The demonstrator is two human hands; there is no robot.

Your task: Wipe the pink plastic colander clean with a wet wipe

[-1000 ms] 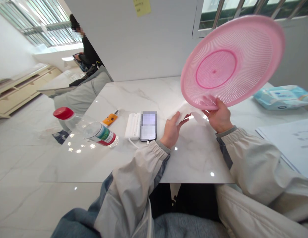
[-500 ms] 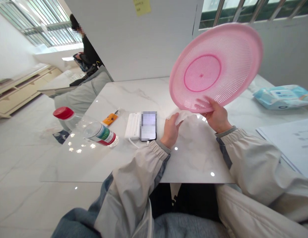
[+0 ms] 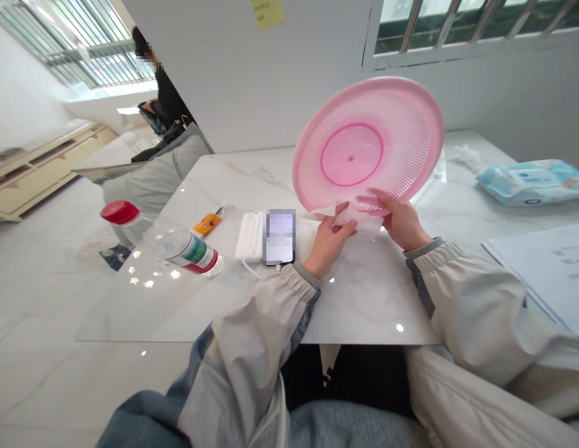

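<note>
A round pink mesh basket [image 3: 352, 155] is tilted up above the table, its inside facing me. My right hand [image 3: 401, 221] grips its lower rim, with the fingers showing through the mesh behind. My left hand [image 3: 330, 239] is closed on a thin white wipe [image 3: 364, 219] at the bottom edge of the basket. The wipe lies against the rim between my two hands. Part of the left fingers is hidden by the wipe.
Left of my hands lie a phone [image 3: 279, 238], a white power bank [image 3: 250, 236] and an orange tag [image 3: 208, 223]. A red-capped bottle [image 3: 196, 252] stands near the left edge. To the right are a wipes pack [image 3: 532, 182] and papers [image 3: 545, 267]. A person [image 3: 165, 93] sits at the back left.
The basket has come down and to the left, nearer the table. My left hand has shifted slightly right with the wipe, up against the basket's lower rim.
</note>
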